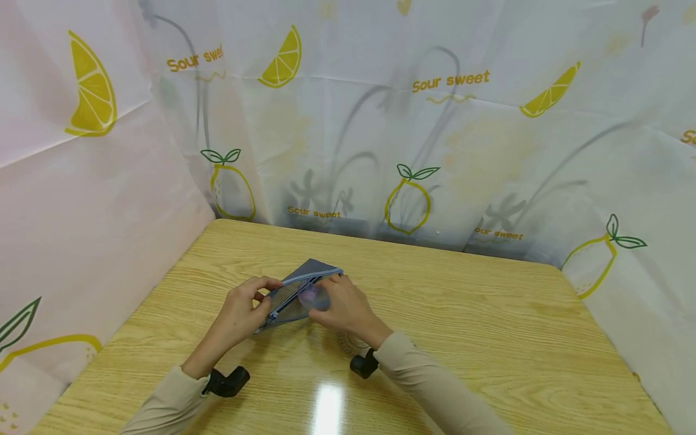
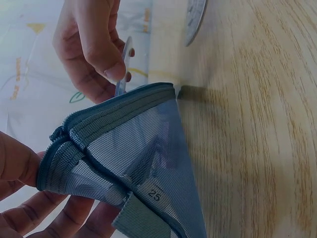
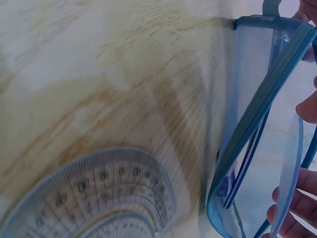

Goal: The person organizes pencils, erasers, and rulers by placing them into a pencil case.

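Observation:
My left hand [image 1: 241, 311] grips one end of a blue zippered mesh pouch [image 2: 143, 134], its fingers at the zip edge. The pouch stands tilted on the table with its mouth open. Between thumb and fingers, my right hand [image 1: 345, 305] pinches a thin clear plastic piece [image 3: 290, 178] with a curved edge, at the pouch's mouth. How far it reaches into the pouch is hard to tell. Long dark-edged items and something purple show inside the pouch. A clear protractor [image 3: 119, 191] lies flat on the table, partly under my right wrist in the head view.
The wood-grain table [image 1: 489, 326] extends around both hands. A white curtain [image 1: 348, 133] printed with lemons hangs along its back and sides. Black wrist cameras [image 1: 231, 382] sit on both wrists, close above the tabletop.

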Tool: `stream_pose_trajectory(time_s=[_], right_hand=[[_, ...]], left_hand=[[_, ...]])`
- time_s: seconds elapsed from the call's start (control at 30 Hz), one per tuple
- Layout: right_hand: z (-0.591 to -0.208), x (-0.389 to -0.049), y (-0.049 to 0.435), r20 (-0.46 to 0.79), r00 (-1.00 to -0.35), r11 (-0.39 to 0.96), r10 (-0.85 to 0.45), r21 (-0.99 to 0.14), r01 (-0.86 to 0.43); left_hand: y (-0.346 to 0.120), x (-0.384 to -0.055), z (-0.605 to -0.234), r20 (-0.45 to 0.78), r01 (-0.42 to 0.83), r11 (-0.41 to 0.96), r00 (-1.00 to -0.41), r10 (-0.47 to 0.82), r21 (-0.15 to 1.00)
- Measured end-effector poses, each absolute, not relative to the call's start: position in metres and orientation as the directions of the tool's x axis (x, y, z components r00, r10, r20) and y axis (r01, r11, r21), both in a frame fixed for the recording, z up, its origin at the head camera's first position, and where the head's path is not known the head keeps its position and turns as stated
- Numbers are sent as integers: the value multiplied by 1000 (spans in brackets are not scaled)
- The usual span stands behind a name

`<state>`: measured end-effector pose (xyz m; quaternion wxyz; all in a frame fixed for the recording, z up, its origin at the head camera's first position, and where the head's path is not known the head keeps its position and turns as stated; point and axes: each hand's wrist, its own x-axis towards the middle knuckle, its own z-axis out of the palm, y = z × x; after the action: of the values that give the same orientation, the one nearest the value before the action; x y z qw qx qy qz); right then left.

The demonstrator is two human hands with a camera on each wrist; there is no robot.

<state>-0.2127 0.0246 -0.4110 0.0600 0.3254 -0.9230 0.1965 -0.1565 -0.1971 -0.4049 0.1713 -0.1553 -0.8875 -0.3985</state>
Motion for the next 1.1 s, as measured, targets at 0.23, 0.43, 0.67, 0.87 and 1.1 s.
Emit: stream_pose_trajectory(time_s=[0.23,0.43,0.67,0.87,1.1], right_hand=[[-416,-215,19,257,-789,715,-558,-332,-615],[-419,-217,15,260,-781,709,-568,-328,-624],[-422,-219,9,276,-751,691,-601,-293,-661],[-421,-219,3,266,-736,687,-623,-264,-677],[-422,-222,-4,280,-717,682,-639,-227,-696]], left_hand=[[-198,-157,-406,432,419,630,-890,143,654],[-198,-156,-406,440,427,624,-886,145,655],[-198,-158,-407,459,441,632,-876,150,637],[-198,-158,-407,451,433,634,-881,146,641],[-198,-158,-407,454,438,632,-878,149,640]])
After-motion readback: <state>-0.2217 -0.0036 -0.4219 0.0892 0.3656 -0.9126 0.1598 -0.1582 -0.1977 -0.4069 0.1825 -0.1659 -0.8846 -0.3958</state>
